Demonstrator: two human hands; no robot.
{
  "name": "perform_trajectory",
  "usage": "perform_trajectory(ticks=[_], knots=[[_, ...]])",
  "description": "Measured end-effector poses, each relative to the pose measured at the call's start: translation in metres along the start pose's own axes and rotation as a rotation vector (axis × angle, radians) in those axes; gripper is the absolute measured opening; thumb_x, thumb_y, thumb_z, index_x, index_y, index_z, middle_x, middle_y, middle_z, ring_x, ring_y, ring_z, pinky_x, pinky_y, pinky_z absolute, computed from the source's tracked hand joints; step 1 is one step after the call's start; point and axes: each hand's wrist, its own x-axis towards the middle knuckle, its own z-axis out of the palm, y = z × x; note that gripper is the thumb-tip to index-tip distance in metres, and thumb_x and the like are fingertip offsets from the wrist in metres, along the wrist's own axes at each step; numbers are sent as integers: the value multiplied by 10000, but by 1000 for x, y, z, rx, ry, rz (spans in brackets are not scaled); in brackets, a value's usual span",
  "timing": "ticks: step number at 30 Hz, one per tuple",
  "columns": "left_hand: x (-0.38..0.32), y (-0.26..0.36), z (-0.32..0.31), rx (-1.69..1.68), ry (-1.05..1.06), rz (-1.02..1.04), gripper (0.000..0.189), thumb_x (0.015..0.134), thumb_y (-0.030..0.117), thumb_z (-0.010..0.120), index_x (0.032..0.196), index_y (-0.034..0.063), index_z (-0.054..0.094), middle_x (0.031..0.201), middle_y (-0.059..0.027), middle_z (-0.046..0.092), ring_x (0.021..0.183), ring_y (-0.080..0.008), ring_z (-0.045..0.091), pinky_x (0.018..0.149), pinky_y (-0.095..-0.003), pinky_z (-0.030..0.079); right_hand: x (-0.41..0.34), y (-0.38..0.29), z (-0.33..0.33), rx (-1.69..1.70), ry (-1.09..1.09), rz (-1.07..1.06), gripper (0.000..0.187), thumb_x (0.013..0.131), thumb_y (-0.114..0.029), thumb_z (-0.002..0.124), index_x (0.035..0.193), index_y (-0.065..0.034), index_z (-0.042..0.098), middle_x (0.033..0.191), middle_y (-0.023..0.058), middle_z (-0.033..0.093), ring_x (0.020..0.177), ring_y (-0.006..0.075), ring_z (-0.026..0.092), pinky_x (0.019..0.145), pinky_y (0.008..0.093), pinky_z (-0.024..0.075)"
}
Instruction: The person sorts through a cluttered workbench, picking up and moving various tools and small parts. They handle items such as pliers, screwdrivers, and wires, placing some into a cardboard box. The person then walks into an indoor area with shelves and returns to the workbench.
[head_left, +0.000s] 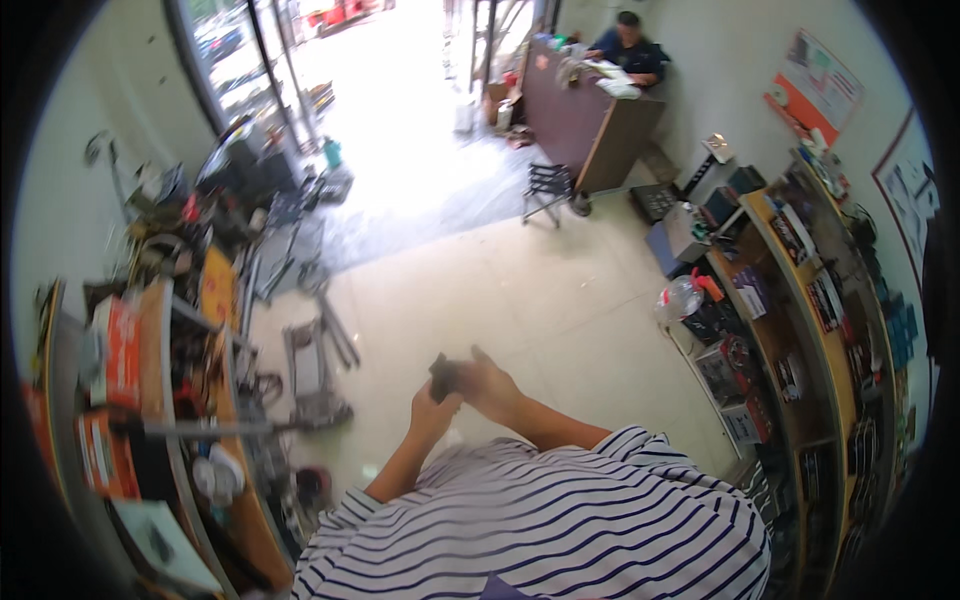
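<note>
Both hands meet in front of my striped shirt, around a small black object (445, 376) too blurred to name. My left hand (431, 405) grips it from below, with the thumb along its lower side. Against the object's right side lie the fingers of my right hand (487, 386), smeared by motion, its thumb pointing up. Whether the right fingers grip the object or only touch it is hard to see.
A trolley jack (307, 367) lies on the tiled floor (450, 300) to the left, beside cluttered shelves (157, 352). More shelves (780, 315) line the right wall. Ahead are a folding stool (547, 187), a counter (574, 112) with a seated person (628, 52), and a bright doorway.
</note>
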Motion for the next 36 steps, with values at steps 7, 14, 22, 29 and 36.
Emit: perform_trajectory(ticks=[7, 14, 22, 29, 36], knots=[[180, 63, 6, -120, -190, -91, 154, 765, 92, 607, 896, 40, 545, 663, -11, 513, 499, -74, 443, 424, -223, 344, 119, -120, -16, 42, 132, -55, 550, 1022, -390, 244, 1259, 42, 489, 1199, 140, 575, 1042, 225, 555, 915, 350, 425], [351, 107, -39, -315, -202, -248, 186, 792, 132, 539, 942, 23, 555, 709, -13, 520, 485, -67, 381, 422, -218, 271, 283, -247, -5, -609, -96, -24, 404, 949, -258, 452, 1244, 11, 519, 1175, 106, 589, 1073, 198, 557, 927, 329, 439], [522, 161, -110, -331, -85, -272, 216, 857, 186, 552, 1016, 40, 569, 822, -2, 563, 653, -72, 474, 565, -207, 378, 496, -348, 36, -1012, -273, -48, 465, 709, -289, 804, 1029, -27, 590, 834, 48, 616, 771, 105, 585, 670, 263, 481], [709, 192, -164, -152, -222, -181, 178, 880, 164, 559, 998, 31, 569, 837, -5, 562, 693, -88, 488, 606, -231, 397, 656, -434, 53, -1098, -98, -82, 441, 748, -331, 766, 1005, -18, 594, 853, 42, 624, 772, 108, 558, 687, 262, 460], [910, 264, -180, 2, -448, -133, 210, 897, 225, 505, 993, 50, 571, 769, -4, 571, 638, -71, 470, 526, -217, 348, 766, -569, 84, -977, 126, -357, 512, 752, -246, 758, 1160, -31, 536, 969, 101, 591, 897, 171, 593, 755, 296, 495]])
